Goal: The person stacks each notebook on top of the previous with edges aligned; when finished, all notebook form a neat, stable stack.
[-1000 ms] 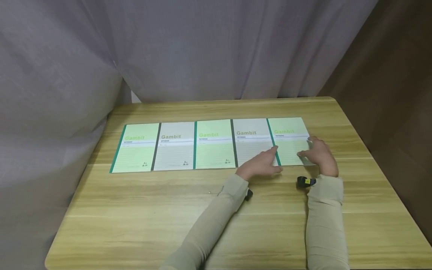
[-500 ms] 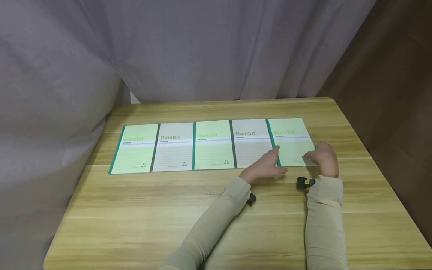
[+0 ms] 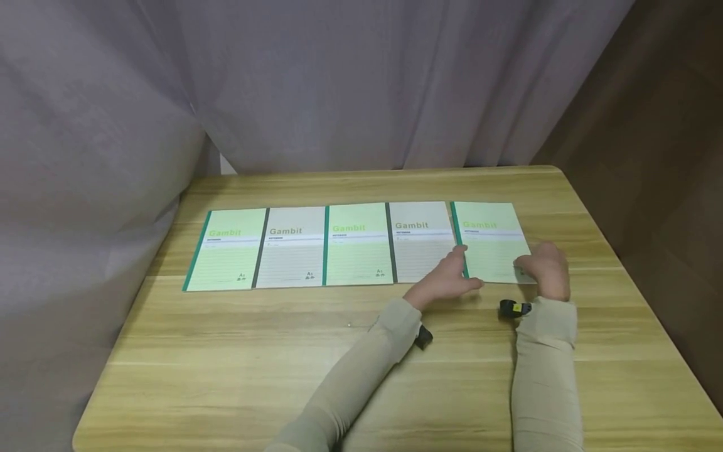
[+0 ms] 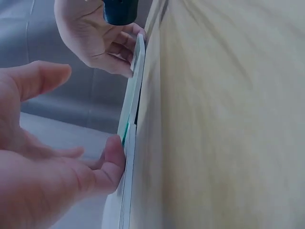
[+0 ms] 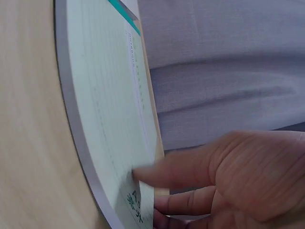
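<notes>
Several Gambit notebooks lie in a row, pale green ones with green spines alternating with grey ones. My right hand (image 3: 545, 270) pinches the right edge of the rightmost green notebook (image 3: 490, 248), its thumb on the cover near the lower corner. In the left wrist view that end of the green notebook (image 4: 132, 90) tilts slightly up. At the seam beside the grey notebook (image 3: 420, 254), my left hand (image 3: 443, 279) has its fingertips at the green spine, thumb spread away. A narrow gap separates these two notebooks at the top.
A green notebook (image 3: 223, 257), a grey one (image 3: 290, 254) and another green one (image 3: 358, 251) lie edge to edge leftward on the wooden table (image 3: 226, 351). A grey curtain (image 3: 316, 81) hangs behind the table. Each wrist wears a small black camera (image 3: 511, 308).
The rightmost green notebook has shifted slightly right, opening a gap from the grey one. My right hand has moved right and a little nearer; the left hand has edged right.
</notes>
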{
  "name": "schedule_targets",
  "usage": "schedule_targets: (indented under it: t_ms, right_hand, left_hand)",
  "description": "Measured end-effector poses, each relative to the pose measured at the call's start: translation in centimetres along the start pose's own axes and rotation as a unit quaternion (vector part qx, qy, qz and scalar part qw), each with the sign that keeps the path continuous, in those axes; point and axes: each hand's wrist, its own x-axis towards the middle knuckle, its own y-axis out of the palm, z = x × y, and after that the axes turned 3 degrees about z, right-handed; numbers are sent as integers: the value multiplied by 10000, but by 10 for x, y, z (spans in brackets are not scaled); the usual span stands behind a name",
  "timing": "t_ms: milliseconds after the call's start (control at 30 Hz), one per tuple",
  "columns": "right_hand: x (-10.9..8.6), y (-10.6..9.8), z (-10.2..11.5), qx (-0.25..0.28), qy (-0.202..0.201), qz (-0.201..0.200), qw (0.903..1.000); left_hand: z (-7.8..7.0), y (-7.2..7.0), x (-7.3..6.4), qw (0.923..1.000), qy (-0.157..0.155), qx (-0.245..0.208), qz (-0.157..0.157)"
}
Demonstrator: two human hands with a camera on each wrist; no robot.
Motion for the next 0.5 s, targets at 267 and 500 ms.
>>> schedule_targets:
  t_ms: [267, 500]
  right_hand:
    - [0, -5, -10, 232, -299, -229, 9990]
    - [-6, -13, -25, 1230, -393, 112, 9916]
  left_hand:
    - [-3, 4, 1, 9966, -326, -757, -83]
    - [-2, 5, -3, 9802, -447, -1917, -211]
